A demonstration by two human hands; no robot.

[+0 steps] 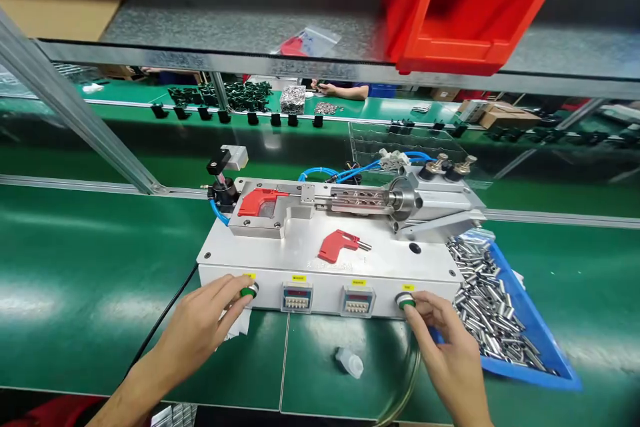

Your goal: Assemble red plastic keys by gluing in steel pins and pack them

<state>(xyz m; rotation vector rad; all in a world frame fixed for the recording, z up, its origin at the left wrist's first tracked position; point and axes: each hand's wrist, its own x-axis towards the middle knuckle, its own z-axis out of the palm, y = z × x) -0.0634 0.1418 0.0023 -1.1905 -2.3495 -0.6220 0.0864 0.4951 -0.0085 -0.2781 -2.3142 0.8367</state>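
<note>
A white press machine (320,260) stands on the green table. Its fixture holds one red plastic part (260,201), with a pneumatic cylinder (425,200) pointing at it. A second red plastic part (337,245) lies loose on the machine's top plate. My left hand (200,327) presses the left green button (249,291) with its fingertips; a scrap of white cloth shows under the palm. My right hand (447,347) presses the right green button (406,301) with thumb and fingers. Two digital counters (327,298) sit between the buttons.
A blue tray (535,333) heaped with several metal pins lies right of the machine. A small clear bottle (350,361) lies on the table in front. A red bin (460,7) sits on the shelf overhead. Another person's arm (345,89) rests at the far bench.
</note>
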